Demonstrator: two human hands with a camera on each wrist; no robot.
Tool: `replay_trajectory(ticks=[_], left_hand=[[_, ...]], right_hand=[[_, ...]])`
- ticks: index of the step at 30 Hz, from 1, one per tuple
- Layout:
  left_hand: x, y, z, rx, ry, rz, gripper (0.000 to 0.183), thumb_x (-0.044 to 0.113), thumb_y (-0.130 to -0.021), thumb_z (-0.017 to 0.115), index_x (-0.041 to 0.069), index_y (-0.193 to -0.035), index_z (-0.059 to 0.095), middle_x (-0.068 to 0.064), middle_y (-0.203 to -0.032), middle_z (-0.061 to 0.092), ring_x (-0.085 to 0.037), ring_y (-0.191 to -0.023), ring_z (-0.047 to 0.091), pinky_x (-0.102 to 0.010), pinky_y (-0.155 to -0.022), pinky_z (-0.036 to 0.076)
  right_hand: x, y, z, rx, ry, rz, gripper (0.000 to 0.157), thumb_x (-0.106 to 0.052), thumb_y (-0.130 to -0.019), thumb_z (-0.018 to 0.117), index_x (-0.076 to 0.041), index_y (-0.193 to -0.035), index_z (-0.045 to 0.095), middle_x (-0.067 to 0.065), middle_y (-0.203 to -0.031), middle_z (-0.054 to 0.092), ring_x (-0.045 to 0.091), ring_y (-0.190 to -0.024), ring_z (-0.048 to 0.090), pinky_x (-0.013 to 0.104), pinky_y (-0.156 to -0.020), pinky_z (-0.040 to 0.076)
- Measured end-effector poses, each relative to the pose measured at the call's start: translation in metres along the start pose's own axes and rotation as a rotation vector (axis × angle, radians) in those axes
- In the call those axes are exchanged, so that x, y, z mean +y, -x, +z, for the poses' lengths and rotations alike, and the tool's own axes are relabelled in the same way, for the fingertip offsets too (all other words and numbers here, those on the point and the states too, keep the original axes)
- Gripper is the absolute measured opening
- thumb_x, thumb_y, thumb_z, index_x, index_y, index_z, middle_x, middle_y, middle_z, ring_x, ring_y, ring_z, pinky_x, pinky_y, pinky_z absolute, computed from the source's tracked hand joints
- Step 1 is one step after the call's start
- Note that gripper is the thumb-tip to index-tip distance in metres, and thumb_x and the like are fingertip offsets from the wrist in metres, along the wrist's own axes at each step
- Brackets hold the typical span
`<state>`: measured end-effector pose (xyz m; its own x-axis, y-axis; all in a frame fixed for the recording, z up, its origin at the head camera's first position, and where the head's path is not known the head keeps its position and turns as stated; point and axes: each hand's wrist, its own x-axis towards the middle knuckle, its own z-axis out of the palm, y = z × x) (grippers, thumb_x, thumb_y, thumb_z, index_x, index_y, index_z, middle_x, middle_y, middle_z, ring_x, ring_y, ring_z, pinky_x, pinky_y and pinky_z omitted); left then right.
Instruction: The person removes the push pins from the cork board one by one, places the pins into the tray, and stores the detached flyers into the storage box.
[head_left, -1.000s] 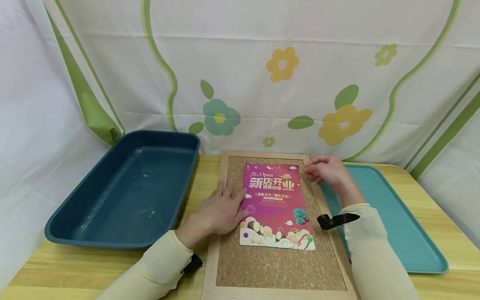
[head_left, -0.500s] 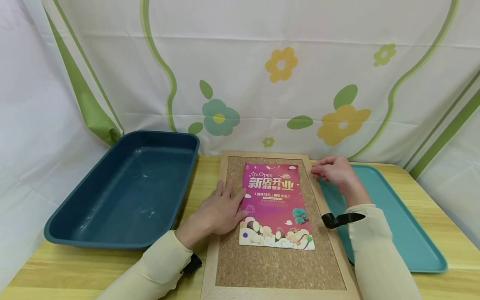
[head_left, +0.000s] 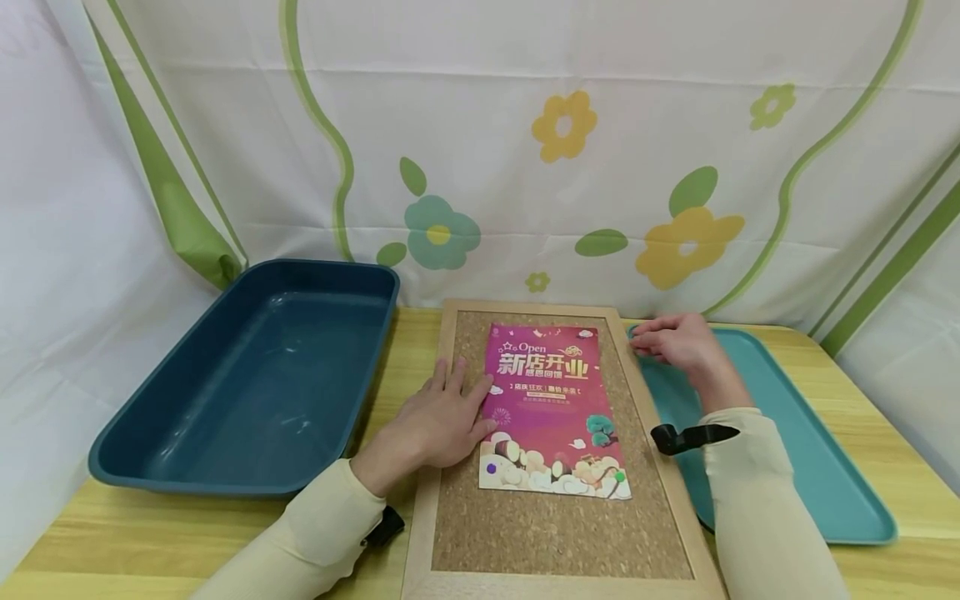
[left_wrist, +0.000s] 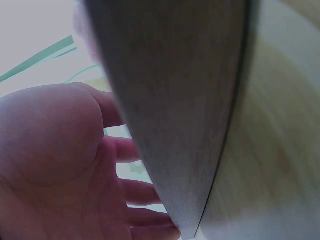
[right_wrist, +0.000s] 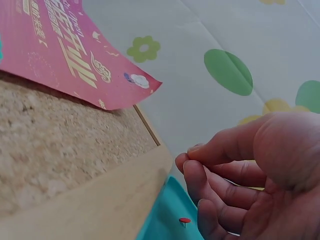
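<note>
Holding the right hand just off the far right corner of the wood-framed corkboard, above the far left end of the teal tray, with the magenta shop-opening poster lying to the left, apart from the fingertips. Touching thumb to forefinger at the tips there, other fingers bent; cannot tell of any tack pinched between. Lying on the cork with long axis running near to far, roughly along the board's own length, and with far right corner, closest of all to those fingertips, lifting free of the surface in the right wrist view. Resting the left hand across the left side of the frame, fingers extended and grasping nothing, tips at the poster's left edge, so nearer to the poster than the right. Showing a purple dot at the near left corner and a green dot at the near right, both probably tack heads. Holding a red thumbtack inside the teal tray, below the right fingers. Standing left of the board: a deep blue basin, also longest from near to far.
</note>
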<state>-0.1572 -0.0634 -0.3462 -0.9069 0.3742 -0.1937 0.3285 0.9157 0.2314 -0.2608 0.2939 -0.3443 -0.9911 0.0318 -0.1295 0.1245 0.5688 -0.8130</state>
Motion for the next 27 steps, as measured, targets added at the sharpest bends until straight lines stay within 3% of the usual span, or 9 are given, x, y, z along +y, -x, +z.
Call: replay_trajectory(ticks=[27], left_hand=[[0.0,-0.002,0.001,-0.003,-0.003,0.005,0.07,0.045,-0.108,0.056,0.016,-0.168,0.034,-0.025,-0.176,0.02,-0.05,-0.164,0.015,-0.054,-0.132,0.029]], right_hand=[[0.027,-0.004,-0.022,0.038,0.021,0.078,0.042,-0.021,-0.102,0.07,0.006,-0.133,0.067,-0.022,-0.075,0.074,-0.005,-0.073,0.068,0.024,-0.069,0.055]])
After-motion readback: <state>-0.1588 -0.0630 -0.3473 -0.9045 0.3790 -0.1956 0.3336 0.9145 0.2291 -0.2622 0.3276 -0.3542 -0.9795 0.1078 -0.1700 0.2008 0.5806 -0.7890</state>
